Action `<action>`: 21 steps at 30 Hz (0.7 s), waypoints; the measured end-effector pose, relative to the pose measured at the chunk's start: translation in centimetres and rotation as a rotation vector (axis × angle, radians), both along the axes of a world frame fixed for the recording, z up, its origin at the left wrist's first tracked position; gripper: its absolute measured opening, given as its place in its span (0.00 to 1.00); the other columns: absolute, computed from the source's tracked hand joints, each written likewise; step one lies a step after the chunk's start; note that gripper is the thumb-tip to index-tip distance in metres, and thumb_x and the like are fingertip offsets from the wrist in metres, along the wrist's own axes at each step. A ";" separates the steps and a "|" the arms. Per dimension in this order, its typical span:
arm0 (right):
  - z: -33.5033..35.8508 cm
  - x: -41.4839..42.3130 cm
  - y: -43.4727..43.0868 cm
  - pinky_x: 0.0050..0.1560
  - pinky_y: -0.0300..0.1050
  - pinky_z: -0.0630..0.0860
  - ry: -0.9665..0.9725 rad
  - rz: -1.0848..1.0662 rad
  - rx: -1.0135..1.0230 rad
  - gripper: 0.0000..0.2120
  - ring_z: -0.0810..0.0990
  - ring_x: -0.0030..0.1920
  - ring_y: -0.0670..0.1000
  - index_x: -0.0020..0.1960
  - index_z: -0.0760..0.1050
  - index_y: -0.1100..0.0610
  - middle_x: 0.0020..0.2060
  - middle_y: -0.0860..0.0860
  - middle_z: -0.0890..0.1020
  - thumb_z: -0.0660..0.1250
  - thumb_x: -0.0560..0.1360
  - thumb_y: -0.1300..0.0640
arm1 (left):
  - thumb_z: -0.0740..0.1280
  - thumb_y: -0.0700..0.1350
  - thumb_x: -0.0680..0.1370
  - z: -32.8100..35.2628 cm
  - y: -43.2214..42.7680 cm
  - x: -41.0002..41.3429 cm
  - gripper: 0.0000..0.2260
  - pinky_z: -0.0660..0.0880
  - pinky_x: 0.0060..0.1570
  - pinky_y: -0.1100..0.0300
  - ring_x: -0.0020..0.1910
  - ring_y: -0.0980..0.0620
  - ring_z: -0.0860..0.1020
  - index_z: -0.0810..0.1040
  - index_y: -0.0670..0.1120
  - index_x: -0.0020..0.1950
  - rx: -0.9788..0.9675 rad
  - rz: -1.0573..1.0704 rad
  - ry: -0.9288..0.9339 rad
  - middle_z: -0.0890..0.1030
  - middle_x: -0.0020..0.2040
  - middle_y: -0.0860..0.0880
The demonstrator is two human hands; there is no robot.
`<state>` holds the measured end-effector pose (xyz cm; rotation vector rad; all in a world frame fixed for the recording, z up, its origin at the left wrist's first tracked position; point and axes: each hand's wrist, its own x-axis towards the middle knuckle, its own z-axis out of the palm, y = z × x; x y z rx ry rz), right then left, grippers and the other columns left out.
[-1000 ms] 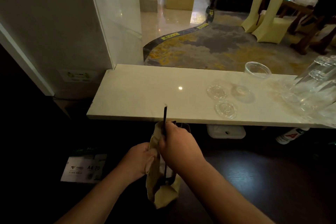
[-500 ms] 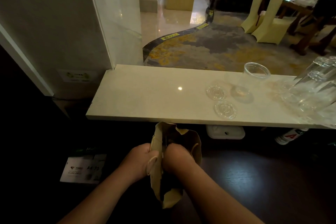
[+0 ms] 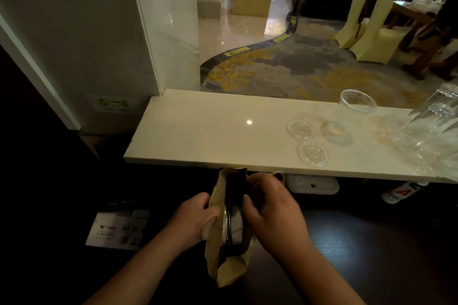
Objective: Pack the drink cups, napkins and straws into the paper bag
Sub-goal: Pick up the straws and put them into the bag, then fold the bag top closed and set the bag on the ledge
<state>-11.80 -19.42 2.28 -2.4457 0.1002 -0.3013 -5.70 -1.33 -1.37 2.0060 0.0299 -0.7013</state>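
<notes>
A brown paper bag (image 3: 229, 271) stands open on the dark lower surface just below the pale counter (image 3: 198, 129). My left hand (image 3: 195, 218) grips the bag's left wall. My right hand (image 3: 270, 205) holds the bag's right edge at the mouth, fingers curled over it. Inside the bag I see a clear cup rim (image 3: 226, 225) and something white; the straw is not visible. On the counter stand a clear plastic cup (image 3: 347, 114) and two clear lids (image 3: 301, 129) (image 3: 313, 153).
Several stacked clear cups (image 3: 436, 129) lie at the counter's right end. A white paper pack (image 3: 119, 229) sits on the dark surface to the left. A white box (image 3: 312, 184) and a bottle (image 3: 401, 192) lie under the counter. A wall stands at left.
The black straw that my right hand held above the bag has gone down inside it. My right hand has come out to the bag's right edge, and the mouth is spread wider.
</notes>
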 end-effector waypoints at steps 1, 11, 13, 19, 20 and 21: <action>-0.6 -0.4 -0.6 0.51 0.37 0.75 -0.078 -0.082 -0.017 0.21 0.75 0.50 0.40 0.64 0.70 0.45 0.51 0.41 0.76 0.72 0.74 0.47 | 0.67 0.49 0.77 0.0 -0.1 0.0 0.07 0.73 0.40 0.55 0.42 0.48 0.79 0.78 0.47 0.49 0.002 -0.002 -0.002 0.82 0.44 0.46; -5.7 1.0 -2.1 0.47 0.48 0.76 0.483 -0.374 0.882 0.10 0.82 0.51 0.55 0.56 0.80 0.45 0.52 0.55 0.84 0.62 0.81 0.55 | 0.64 0.45 0.82 0.3 -1.3 -1.3 0.08 0.77 0.45 0.56 0.45 0.49 0.84 0.83 0.52 0.53 -0.334 0.172 0.152 0.86 0.46 0.45; -5.3 1.0 -1.0 0.46 0.51 0.76 0.519 -0.341 0.933 0.12 0.81 0.47 0.56 0.55 0.81 0.44 0.47 0.55 0.83 0.58 0.81 0.52 | 0.65 0.45 0.81 0.4 -1.6 -1.6 0.09 0.76 0.45 0.55 0.43 0.48 0.84 0.85 0.49 0.51 -0.394 0.218 0.193 0.87 0.44 0.45; -5.1 1.7 0.9 0.61 0.64 0.79 0.578 -0.289 0.887 0.15 0.84 0.55 0.55 0.58 0.77 0.34 0.52 0.49 0.85 0.59 0.74 0.41 | 0.61 0.47 0.83 0.2 -2.2 -2.3 0.18 0.79 0.53 0.50 0.47 0.44 0.87 0.90 0.45 0.46 -0.528 0.294 0.342 0.88 0.49 0.39; -5.2 1.8 1.1 0.62 0.64 0.78 0.580 -0.286 0.900 0.16 0.83 0.56 0.55 0.60 0.76 0.34 0.54 0.48 0.84 0.59 0.74 0.40 | 0.61 0.49 0.84 0.1 -2.3 -2.4 0.18 0.78 0.57 0.47 0.51 0.42 0.86 0.89 0.45 0.49 -0.549 0.301 0.368 0.87 0.52 0.38; -5.1 1.9 1.4 0.62 0.63 0.78 0.588 -0.282 0.915 0.18 0.83 0.57 0.54 0.62 0.75 0.34 0.55 0.48 0.84 0.59 0.74 0.38 | 0.60 0.50 0.84 0.2 -2.4 -2.4 0.18 0.77 0.60 0.45 0.55 0.39 0.85 0.88 0.45 0.53 -0.571 0.306 0.390 0.86 0.54 0.37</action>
